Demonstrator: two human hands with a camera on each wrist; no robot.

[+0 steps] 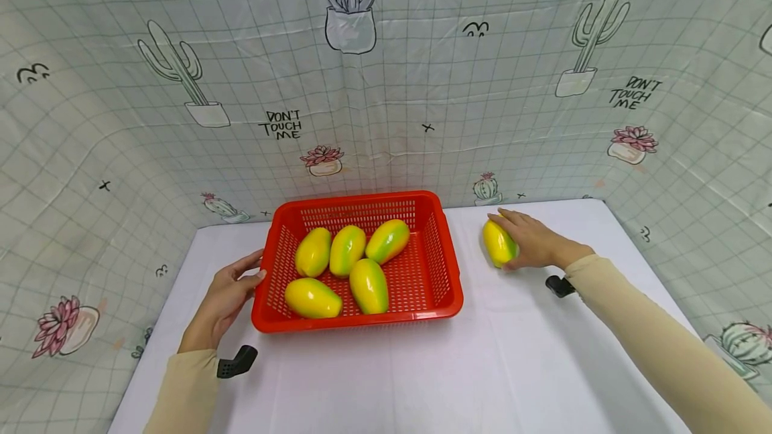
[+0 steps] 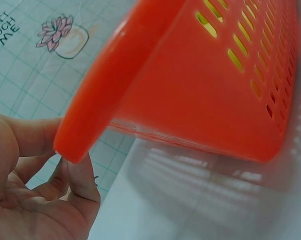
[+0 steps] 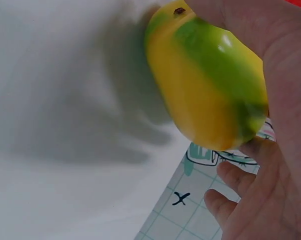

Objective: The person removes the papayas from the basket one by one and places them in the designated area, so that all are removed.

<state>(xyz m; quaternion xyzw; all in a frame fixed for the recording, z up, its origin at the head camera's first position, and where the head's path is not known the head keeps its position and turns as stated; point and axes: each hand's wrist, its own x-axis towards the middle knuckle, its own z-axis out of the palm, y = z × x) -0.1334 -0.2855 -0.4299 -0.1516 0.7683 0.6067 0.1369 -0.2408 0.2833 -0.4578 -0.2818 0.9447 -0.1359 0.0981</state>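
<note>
A red plastic basket (image 1: 449,286) with slotted walls holds several yellow-green mangoes (image 1: 369,286). At its left side my left hand (image 1: 226,297) pinches the rim; in the left wrist view, the thumb and fingers (image 2: 83,182) meet the rim (image 2: 98,95) from both sides. To the right of the basket, my right hand (image 1: 537,240) grips a single mango (image 1: 497,243) between thumb and fingers. The right wrist view shows this mango (image 3: 205,85) close up, its stem end at the top; whether it touches the table cannot be told.
A white cloth covers the table (image 1: 386,380). Behind and at both sides hangs a grid-patterned curtain (image 1: 398,86) with cactus drawings. Black wrist mounts (image 1: 238,362) show by both sleeves.
</note>
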